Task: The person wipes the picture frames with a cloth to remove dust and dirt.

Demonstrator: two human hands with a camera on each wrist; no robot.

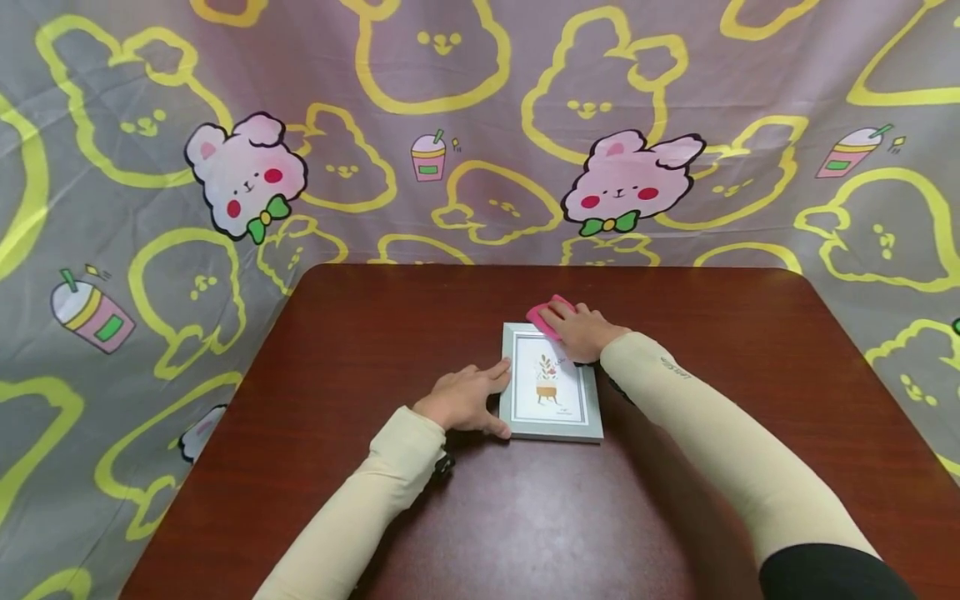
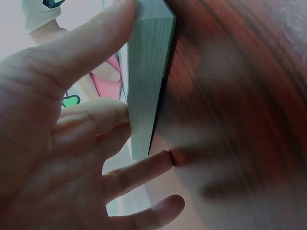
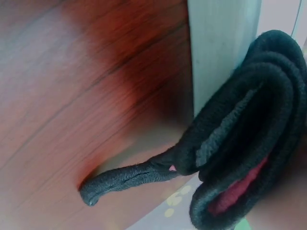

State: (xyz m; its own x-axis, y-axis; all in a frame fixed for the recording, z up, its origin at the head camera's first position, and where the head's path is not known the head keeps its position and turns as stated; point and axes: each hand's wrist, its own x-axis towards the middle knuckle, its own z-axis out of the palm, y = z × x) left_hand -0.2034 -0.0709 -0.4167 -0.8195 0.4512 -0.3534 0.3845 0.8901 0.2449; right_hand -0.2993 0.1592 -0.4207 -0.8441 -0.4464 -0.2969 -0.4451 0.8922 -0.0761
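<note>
Picture frame lay just right of centre view on the brown table; left hand, fingers spread, touched its left side; right hand, fingers outstretched, pressed a pink cloth at its top edge.

We see a left hand at nine o'clock touching a pale frame at twelve, reddish tabletop at three.

From the head we look forward and down over the surface — picture frame off centre, towards half past four. Both wrist views, very close, share it: left facing its side at twelve o'clock, right at half past one.
</note>
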